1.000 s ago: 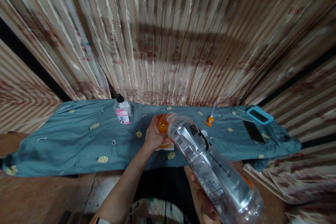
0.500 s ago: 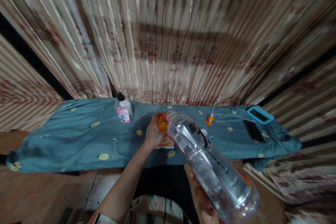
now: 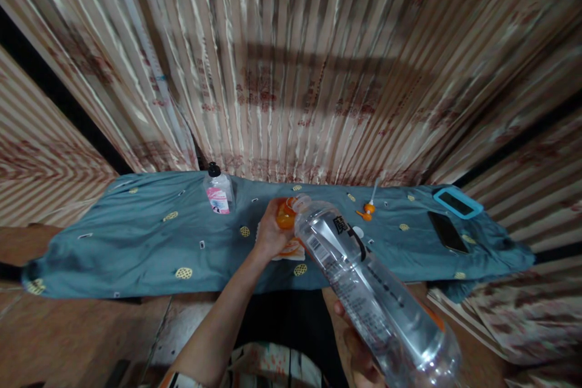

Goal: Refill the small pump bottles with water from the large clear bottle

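My right hand (image 3: 359, 354) is wrapped around the lower body of the large clear bottle (image 3: 364, 282), fingers closed on it from beneath, and the bottle lies tilted with its open neck pointing away from the grip and slightly leftward. At that far end the neck meets the small orange container (image 3: 286, 217), which my left hand (image 3: 270, 233) has clasped from the left side, fingers curled shut around it; whether the two mouths actually touch I cannot tell. Under the left hand lies a white and orange item (image 3: 291, 250) on the teal cloth (image 3: 136, 242). Compared with half a second ago, both holds are unchanged and the bottle keeps the same tilt; the whole scene has merely slid a little rightward and down in view, which reads as a head shift. Beyond the left hand, up and to its left, stands a small clear bottle with a pink label and black cap (image 3: 217, 193). Past the bottle's neck to the right lies an orange nozzle piece (image 3: 367, 211), and further right a dark phone (image 3: 448, 232) and a blue-framed device (image 3: 457, 202), well apart from either hand.
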Available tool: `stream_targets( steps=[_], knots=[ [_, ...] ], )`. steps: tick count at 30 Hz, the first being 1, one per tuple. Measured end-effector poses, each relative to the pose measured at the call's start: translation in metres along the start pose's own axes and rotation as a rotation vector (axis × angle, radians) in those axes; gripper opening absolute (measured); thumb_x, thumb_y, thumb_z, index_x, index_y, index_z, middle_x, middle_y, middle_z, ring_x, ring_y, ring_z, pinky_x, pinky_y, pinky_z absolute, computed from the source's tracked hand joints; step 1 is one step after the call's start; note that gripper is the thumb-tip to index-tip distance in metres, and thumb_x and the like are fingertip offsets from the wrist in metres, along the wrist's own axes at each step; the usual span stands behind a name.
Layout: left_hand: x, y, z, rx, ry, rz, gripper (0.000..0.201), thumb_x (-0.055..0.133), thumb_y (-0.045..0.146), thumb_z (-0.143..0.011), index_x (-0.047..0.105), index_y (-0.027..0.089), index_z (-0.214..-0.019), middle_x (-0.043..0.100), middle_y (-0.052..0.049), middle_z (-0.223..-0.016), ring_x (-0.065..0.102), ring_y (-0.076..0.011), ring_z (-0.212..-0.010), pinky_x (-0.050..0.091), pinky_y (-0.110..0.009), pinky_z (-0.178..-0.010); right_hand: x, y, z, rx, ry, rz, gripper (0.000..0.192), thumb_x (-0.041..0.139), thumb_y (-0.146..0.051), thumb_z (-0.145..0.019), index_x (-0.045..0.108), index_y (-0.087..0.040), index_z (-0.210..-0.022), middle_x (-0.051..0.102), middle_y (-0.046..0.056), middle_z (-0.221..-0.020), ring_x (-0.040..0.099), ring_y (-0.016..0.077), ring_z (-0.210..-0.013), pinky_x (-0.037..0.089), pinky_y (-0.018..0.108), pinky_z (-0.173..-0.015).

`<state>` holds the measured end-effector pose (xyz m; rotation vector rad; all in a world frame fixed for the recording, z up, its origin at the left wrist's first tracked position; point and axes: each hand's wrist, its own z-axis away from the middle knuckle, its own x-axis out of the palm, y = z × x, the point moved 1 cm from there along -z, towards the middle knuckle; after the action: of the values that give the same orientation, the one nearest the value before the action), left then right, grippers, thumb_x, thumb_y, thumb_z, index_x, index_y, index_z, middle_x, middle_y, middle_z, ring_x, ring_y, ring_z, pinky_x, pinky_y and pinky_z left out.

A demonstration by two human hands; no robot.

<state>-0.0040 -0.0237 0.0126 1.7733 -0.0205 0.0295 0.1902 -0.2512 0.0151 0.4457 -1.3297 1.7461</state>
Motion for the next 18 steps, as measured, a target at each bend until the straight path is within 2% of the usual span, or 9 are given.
stream_targets(
  steps=[3,7,15,18],
  knots=[
    [0.0,0.0,0.0,-0.002,0.006,-0.006,0.061,0.094,0.029,-0.059,0.071,0.022,-0.114,0.081,-0.004,-0.111,0.079,-0.028,-0.102,0.064,-0.042,-0.096,0.009,-0.003,0.0,0.004,0.007,-0.008,0.077,0.071,-0.089,-0.086,0.081,-0.028,-0.132,0.083,0.02,-0.102,0.06,0.0159,-0.05,0.045,0.023,-0.035],
    [0.0,-0.001,-0.001,0.0,0.014,-0.014,0.061,0.095,0.03,-0.058,0.072,0.023,-0.114,0.082,-0.005,-0.111,0.08,-0.0288,-0.102,0.064,-0.043,-0.096,0.014,-0.004,0.001,0.02,0.021,-0.012,0.069,0.072,-0.084,-0.089,0.083,-0.027,-0.126,0.083,0.021,-0.103,0.058,0.0129,-0.052,0.041,0.018,-0.038],
    [0.002,-0.002,-0.001,-0.002,0.024,0.003,0.063,0.096,0.033,-0.058,0.072,0.022,-0.115,0.082,-0.006,-0.113,0.08,-0.0303,-0.104,0.063,-0.045,-0.098,0.011,-0.003,-0.002,0.006,-0.027,-0.019,0.069,0.066,-0.087,-0.092,0.081,-0.031,-0.13,0.083,0.02,-0.103,0.06,0.0151,-0.052,0.042,0.021,-0.038],
    [0.001,0.001,-0.001,-0.001,0.012,-0.013,0.061,0.096,0.031,-0.058,0.072,0.023,-0.115,0.083,-0.005,-0.112,0.08,-0.03,-0.103,0.064,-0.044,-0.097,0.008,-0.005,-0.007,0.018,-0.053,-0.011,0.072,0.069,-0.089,-0.088,0.081,-0.03,-0.126,0.082,0.02,-0.1,0.055,0.0146,-0.047,0.036,0.021,-0.034]
  ],
)
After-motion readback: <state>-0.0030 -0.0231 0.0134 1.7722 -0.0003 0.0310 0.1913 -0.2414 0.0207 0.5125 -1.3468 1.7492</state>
